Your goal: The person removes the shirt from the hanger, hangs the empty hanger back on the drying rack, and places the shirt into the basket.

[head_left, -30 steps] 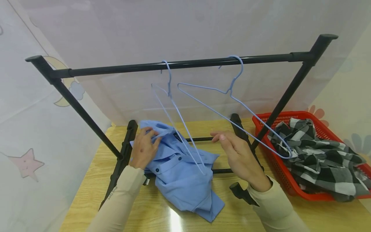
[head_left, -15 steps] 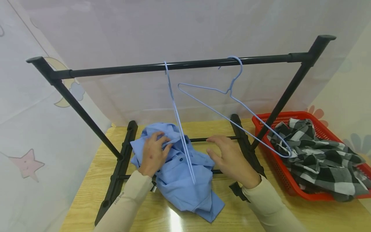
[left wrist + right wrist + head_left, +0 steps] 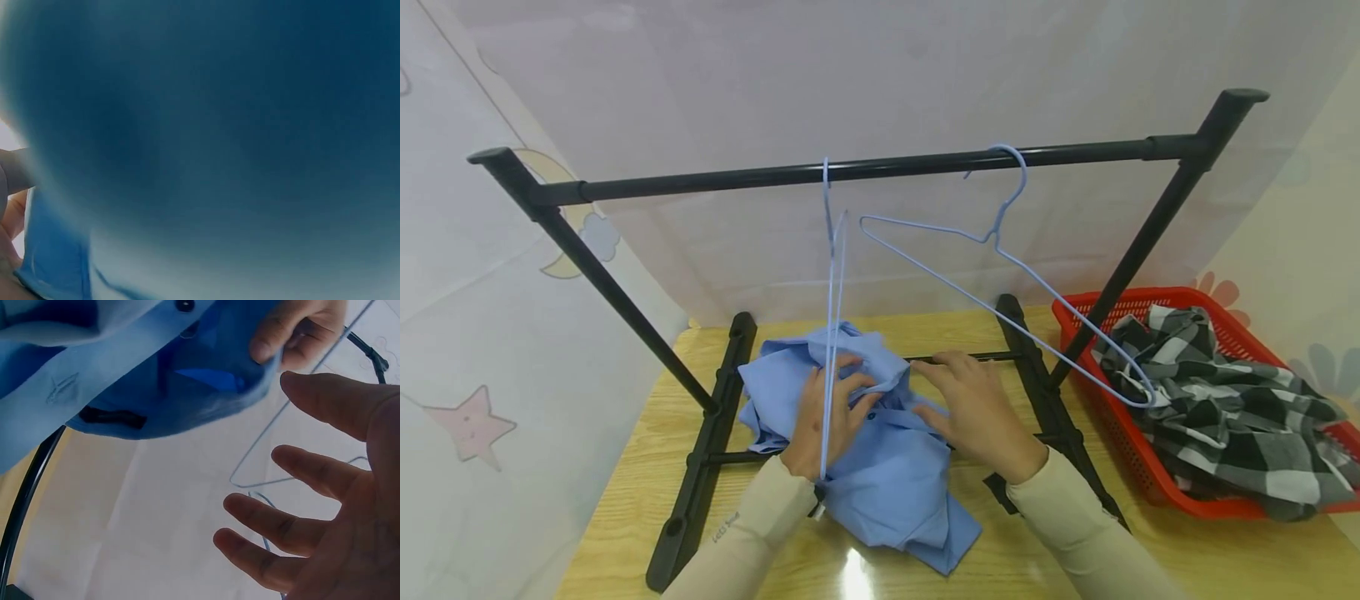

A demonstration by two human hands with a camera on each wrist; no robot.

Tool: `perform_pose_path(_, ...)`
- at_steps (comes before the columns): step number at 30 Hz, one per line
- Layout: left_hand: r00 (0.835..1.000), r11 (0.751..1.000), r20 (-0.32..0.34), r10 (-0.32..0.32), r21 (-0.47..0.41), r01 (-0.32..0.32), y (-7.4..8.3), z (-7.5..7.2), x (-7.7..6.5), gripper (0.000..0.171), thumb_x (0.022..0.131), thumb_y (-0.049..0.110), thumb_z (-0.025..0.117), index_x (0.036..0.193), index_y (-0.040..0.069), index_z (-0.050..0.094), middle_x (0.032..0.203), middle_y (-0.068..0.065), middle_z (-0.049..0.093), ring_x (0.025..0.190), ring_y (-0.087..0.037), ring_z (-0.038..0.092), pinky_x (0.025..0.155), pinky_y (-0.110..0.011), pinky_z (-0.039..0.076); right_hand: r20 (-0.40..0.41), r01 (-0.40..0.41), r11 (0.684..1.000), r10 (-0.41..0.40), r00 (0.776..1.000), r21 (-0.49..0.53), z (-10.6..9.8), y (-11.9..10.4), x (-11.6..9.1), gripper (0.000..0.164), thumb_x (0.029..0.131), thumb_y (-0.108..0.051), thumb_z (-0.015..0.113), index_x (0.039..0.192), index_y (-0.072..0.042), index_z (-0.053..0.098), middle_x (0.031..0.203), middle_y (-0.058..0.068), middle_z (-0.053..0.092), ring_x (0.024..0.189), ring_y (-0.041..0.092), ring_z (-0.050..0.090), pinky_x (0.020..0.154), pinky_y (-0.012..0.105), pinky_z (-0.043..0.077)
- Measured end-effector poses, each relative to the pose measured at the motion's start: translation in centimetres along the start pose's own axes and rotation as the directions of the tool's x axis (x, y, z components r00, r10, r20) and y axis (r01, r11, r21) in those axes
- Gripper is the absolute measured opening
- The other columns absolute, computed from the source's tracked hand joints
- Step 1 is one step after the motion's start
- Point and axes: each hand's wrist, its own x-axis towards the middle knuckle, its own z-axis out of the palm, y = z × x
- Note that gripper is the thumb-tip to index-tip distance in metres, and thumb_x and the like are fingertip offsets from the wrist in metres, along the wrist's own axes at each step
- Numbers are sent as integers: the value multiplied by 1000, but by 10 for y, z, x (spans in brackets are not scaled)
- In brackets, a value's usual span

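Note:
A blue button-up shirt [image 3: 887,483] lies bunched on the table under the rack. My left hand [image 3: 808,423] pinches its upper part near the collar, and the right wrist view shows thumb and fingers of that left hand [image 3: 303,328] at the edge of the cloth. Just right of the shirt, my right hand [image 3: 985,417] is held with fingers spread and nothing in them. One light-blue wire hanger [image 3: 827,204] hangs edge-on, overlapping my left hand in the head view. Blurred blue cloth [image 3: 206,137] fills most of the left wrist view.
A black garment rack [image 3: 700,181] stands on the wooden table [image 3: 617,517]. A second wire hanger [image 3: 998,223] hangs farther right on its bar. At right, a red basket [image 3: 1172,295] holds a black-and-white checked garment [image 3: 1240,400].
My left hand has moved right, drawing the shirt's upper part along and bunching it. My right hand has come left toward the shirt. The left hanger has swung round to edge-on.

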Motion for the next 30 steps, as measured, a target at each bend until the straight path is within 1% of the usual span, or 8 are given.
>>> perform_pose_path(3, 1000, 1000, 29, 1, -19, 0, 6, 2, -1, 12, 81, 13, 83, 90, 10, 75, 117, -16, 64, 101, -32, 63, 86, -56, 46, 7, 18, 999, -18, 1000, -37, 6, -1, 1, 55, 82, -28, 84, 131, -10, 65, 129, 22, 59, 121, 45, 54, 92, 77, 36)
perform_pose_path(8, 998, 998, 65, 13, -64, -9, 13, 5, -5, 12, 82, 13, 82, 91, 11, 75, 118, -16, 63, 109, -34, 61, 90, -56, 44, -11, 69, 995, -70, 997, -65, 15, -1, 3, 55, 80, -30, 86, 130, -17, 67, 131, 22, 58, 126, 44, 51, 92, 79, 34)
perform_pose_path(12, 998, 996, 46, 51, -74, -47, 16, 9, -6, 11, 82, 15, 83, 90, 12, 75, 118, -16, 63, 110, -34, 60, 89, -53, 46, -34, 102, 991, -105, 994, -81, 19, -1, 3, 52, 78, -27, 87, 126, -20, 69, 131, 22, 57, 127, 45, 50, 93, 79, 33)
perform_pose_path(15, 997, 993, 23, 67, -94, -64, 16, 11, -6, 11, 81, 15, 83, 89, 11, 76, 118, -17, 63, 111, -34, 60, 90, -53, 47, -46, 114, 989, -118, 992, -91, 20, -2, 3, 46, 77, -23, 88, 120, -20, 73, 130, 20, 58, 127, 44, 49, 93, 79, 33)
perform_pose_path(18, 998, 992, 32, 48, -116, -44, 17, 11, -7, 11, 82, 16, 82, 90, 11, 77, 120, -17, 64, 116, -35, 59, 97, -60, 42, -52, 116, 988, -122, 991, -104, 20, -2, 2, 34, 79, -20, 86, 112, -20, 76, 129, 18, 59, 128, 43, 49, 94, 79, 33)
perform_pose_path(23, 996, 995, 90, -13, -102, 22, 20, 10, -8, 11, 85, 19, 81, 93, 11, 78, 124, -14, 63, 123, -32, 56, 103, -71, 32, -65, 115, 988, -123, 990, -107, 23, -2, 0, 18, 84, -16, 82, 101, -21, 78, 127, 18, 62, 127, 43, 50, 94, 79, 33)
perform_pose_path(26, 997, 995, 81, 2, -100, 6, 19, 10, -9, 13, 84, 19, 82, 92, 11, 78, 123, -15, 63, 120, -31, 58, 101, -70, 35, -71, 111, 989, -119, 990, -100, 24, -1, -2, 17, 84, -14, 81, 99, -20, 78, 126, 18, 62, 126, 43, 51, 93, 79, 33)
perform_pose_path(30, 998, 992, 39, 49, -120, -44, 16, 11, -9, 15, 81, 18, 85, 91, 9, 77, 120, -19, 63, 111, -35, 61, 94, -58, 46, -76, 100, 991, -107, 991, -91, 23, 1, -4, 17, 83, -12, 82, 99, -19, 79, 125, 18, 63, 126, 43, 51, 93, 79, 33)
